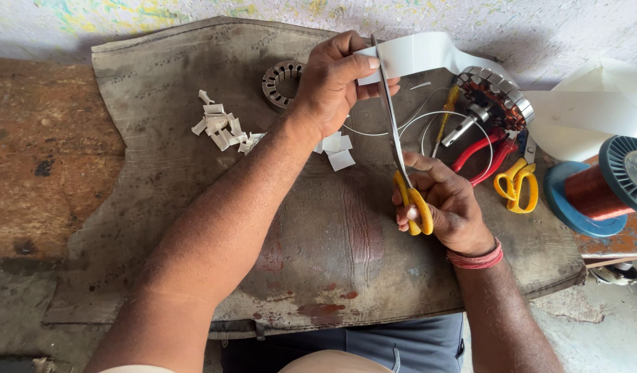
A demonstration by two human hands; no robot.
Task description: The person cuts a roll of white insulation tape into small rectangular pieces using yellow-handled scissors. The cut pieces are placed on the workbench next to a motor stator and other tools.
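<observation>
My left hand (330, 86) pinches a long white paper strip (422, 54) at its near end, above a grey cloth mat (194, 159). My right hand (443, 204) grips yellow-handled scissors (400, 148), whose blades point up and meet the strip right beside my left thumb. Small cut white paper squares (338, 150) lie on the mat just below my left hand. A heap of folded white paper pieces (218, 124) sits further left.
A metal stator ring (280, 81) lies behind my left wrist. A wound motor stator with shaft (495, 103), red-handled pliers (481, 155), a second yellow pair of scissors (515, 185) and a copper wire spool (602, 190) crowd the right side. White wire loops (429, 124) lie near the scissors.
</observation>
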